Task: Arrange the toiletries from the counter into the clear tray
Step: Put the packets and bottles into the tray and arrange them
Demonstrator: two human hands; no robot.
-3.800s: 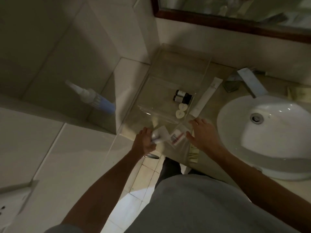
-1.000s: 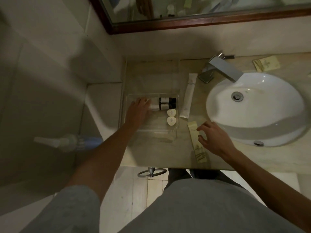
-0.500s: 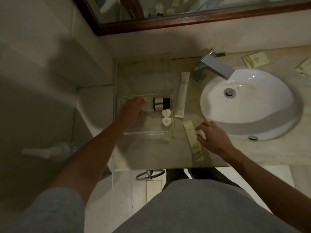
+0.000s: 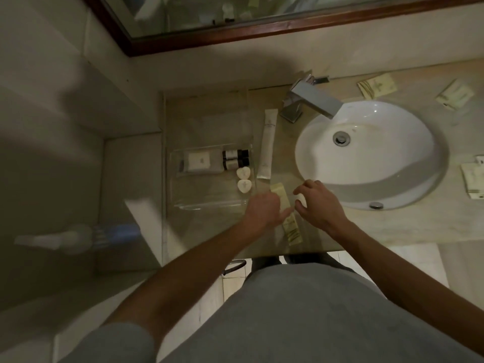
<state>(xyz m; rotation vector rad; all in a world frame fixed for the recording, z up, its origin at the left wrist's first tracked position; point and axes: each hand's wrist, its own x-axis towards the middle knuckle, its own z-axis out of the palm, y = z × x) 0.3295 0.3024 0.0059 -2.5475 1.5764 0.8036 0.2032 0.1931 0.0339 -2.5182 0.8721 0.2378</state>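
The clear tray (image 4: 209, 205) sits at the counter's left end. Inside it lie a white packet (image 4: 197, 161), two small dark bottles (image 4: 235, 159) and two white heart-shaped soaps (image 4: 243, 179). A long white tube (image 4: 267, 144) lies on the counter just right of the tray. A pale yellow sachet (image 4: 286, 213) lies near the front edge. My left hand (image 4: 263, 212) rests on the sachet's left side, fingers touching it. My right hand (image 4: 315, 203) hovers at its right side, fingers spread and curled, holding nothing.
A white basin (image 4: 372, 155) with a chrome tap (image 4: 311, 100) fills the counter's middle. More sachets lie at the back right (image 4: 377, 86) and far right (image 4: 474, 179). A wood-framed mirror (image 4: 235, 35) hangs above. A spray bottle (image 4: 76, 235) lies blurred on the ledge at left.
My left hand has left the tray, leaving the white packet inside, and moved right to the yellow sachet. My right hand stays beside that sachet.
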